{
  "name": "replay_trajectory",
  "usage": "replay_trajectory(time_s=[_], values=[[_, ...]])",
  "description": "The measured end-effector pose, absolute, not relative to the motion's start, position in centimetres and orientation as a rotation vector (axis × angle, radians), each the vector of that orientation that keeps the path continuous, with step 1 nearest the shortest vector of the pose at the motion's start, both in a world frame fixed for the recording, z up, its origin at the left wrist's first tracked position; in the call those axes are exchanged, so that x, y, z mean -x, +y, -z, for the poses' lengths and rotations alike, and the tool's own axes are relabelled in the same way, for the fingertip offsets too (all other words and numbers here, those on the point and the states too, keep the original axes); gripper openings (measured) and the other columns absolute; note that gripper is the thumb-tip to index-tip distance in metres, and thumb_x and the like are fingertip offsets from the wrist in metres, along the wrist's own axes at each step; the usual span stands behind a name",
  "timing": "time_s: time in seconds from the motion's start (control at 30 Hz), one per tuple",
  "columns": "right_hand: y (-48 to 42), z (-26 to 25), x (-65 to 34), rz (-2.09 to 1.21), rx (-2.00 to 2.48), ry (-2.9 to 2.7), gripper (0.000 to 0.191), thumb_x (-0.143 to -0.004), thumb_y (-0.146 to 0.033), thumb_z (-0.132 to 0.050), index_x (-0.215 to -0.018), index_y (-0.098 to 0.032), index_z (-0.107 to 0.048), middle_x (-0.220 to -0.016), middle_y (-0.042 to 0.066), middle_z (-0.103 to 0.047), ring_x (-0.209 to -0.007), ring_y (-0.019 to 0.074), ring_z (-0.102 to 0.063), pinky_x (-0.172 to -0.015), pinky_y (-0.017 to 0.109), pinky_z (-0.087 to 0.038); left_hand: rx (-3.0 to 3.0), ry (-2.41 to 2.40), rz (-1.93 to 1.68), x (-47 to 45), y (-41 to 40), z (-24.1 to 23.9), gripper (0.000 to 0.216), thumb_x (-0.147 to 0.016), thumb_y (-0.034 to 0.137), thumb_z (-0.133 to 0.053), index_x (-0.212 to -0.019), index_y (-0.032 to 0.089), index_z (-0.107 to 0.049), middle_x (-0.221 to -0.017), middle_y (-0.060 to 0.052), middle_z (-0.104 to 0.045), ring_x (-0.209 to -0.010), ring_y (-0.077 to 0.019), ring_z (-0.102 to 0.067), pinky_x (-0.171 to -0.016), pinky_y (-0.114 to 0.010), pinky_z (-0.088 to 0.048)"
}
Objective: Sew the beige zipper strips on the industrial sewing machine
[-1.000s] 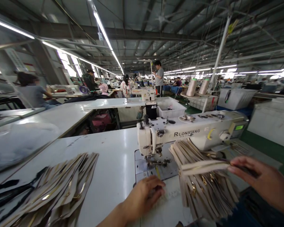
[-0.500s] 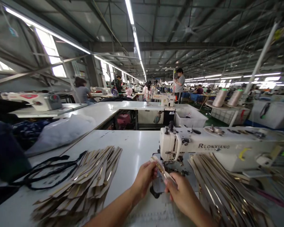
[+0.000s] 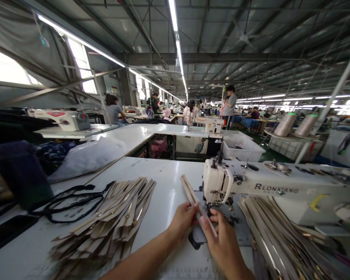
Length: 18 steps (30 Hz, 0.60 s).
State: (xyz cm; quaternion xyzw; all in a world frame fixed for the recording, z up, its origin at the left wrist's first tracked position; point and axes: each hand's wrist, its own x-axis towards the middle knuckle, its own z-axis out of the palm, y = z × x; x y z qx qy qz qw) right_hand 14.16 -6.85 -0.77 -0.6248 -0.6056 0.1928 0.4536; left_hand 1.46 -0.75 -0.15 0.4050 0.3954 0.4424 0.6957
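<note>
Both my hands hold one beige zipper strip [image 3: 192, 196] just left of the needle of a white sewing machine [image 3: 268, 186]. My left hand [image 3: 183, 221] pinches the strip's lower part from the left. My right hand [image 3: 221, 241] grips it from below and to the right, fingers closed on it. The strip slants up and away to the left. A fanned pile of similar zipper strips [image 3: 113, 221] lies on the white table [image 3: 163, 175] to my left. Another pile of strips [image 3: 282, 241] lies under the machine arm at my right.
Black cords [image 3: 72, 202] and a white plastic bag [image 3: 89, 155] lie at the left of the table. Two thread cones [image 3: 294, 124] stand behind the machine. A white bin [image 3: 239, 149] sits beyond it. Other people work at machines [image 3: 210, 124] farther back.
My right hand took a strip from the right pile and brought it to the needle area, where my left hand joined it. My view turned left. The strip now points farther up.
</note>
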Motion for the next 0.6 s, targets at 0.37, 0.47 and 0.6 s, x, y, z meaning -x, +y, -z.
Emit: replay_trajectory(time_s=[0.37,0.47,0.6], values=[[-6.7,1.4,-13.4,-0.729,1.572,-1.521,0.057,-0.092,-0.065,-0.026,-0.059,-0.023,-0.048,-0.041,-0.001,-0.051,-0.036,0.0137,-0.053,-0.041,0.022,-0.035,-0.89,0.8,-1.047,-2.5,-1.4,1.3,0.047,-0.056,0.049,-0.087,-0.074,0.009,-0.068,-0.065,-0.007,-0.069,-0.057,-0.0139,-0.061,-0.056,-0.022,-0.048],[-7.1,1.0,-13.4,-0.662,1.574,-1.557,0.055,-0.092,-0.064,-0.028,-0.056,-0.024,-0.042,-0.042,-0.001,-0.048,-0.038,0.0132,-0.051,-0.041,0.023,-0.031,-0.806,0.833,-1.04,-2.6,-0.7,1.7,0.038,-0.06,0.041,-0.085,-0.072,0.009,-0.069,-0.062,-0.006,-0.067,-0.055,-0.0134,-0.06,-0.055,-0.022,-0.048],[-8.4,1.4,-13.3,-0.59,1.481,-1.719,0.053,-0.093,-0.059,-0.032,-0.054,-0.023,-0.038,-0.044,-0.002,-0.046,-0.042,0.0115,-0.047,-0.045,0.025,-0.026,-0.711,1.003,-1.165,-2.1,1.2,1.9,0.025,-0.074,0.033,-0.075,-0.069,0.011,-0.065,-0.058,-0.006,-0.064,-0.05,-0.0135,-0.058,-0.053,-0.024,-0.048]])
